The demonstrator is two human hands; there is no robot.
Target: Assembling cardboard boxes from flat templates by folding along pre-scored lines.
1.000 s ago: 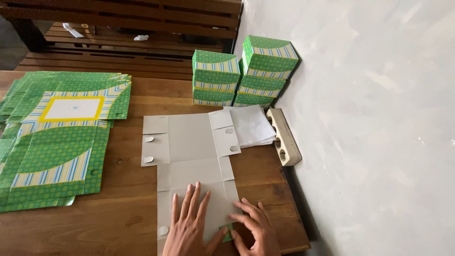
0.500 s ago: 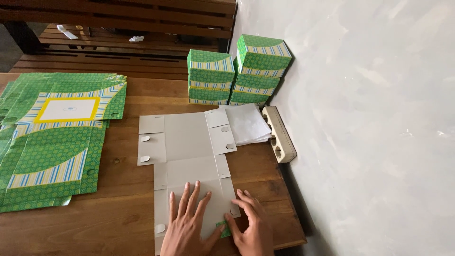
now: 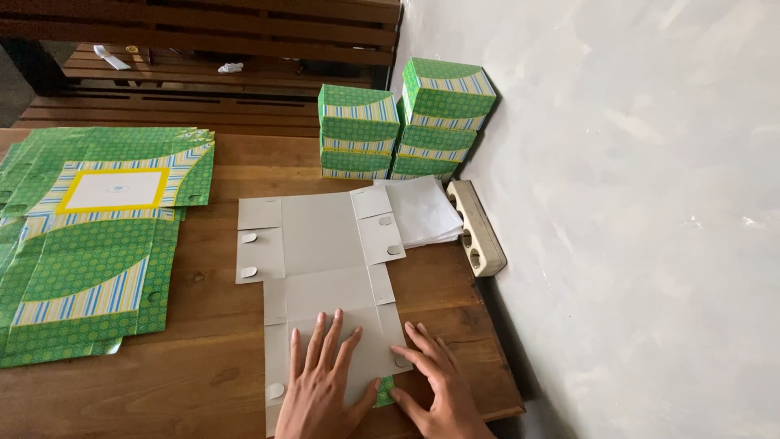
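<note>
Both wrists are cut off by the frame's bottom edge. The left hand [image 3: 318, 389] lies spread, palm down, on the flat grey unfolded cardboard box blank [image 3: 325, 268] — the right hand [image 3: 435, 382], fingers splayed, presses its near corner on the wooden bench [image 3: 211, 366].

Head camera looks down (steeply, close) over table [image 3: 219, 374].

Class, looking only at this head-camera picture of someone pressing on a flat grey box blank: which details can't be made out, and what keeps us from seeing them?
Head view:
- Printed face of the grey box blank: turned down against the table.
- Its near edge: cut off by the frame bottom and covered by the left hand and right hand.
- Wrists: outside the frame.
- Lower sheets in the green stack: hidden by the top sheet.
</note>
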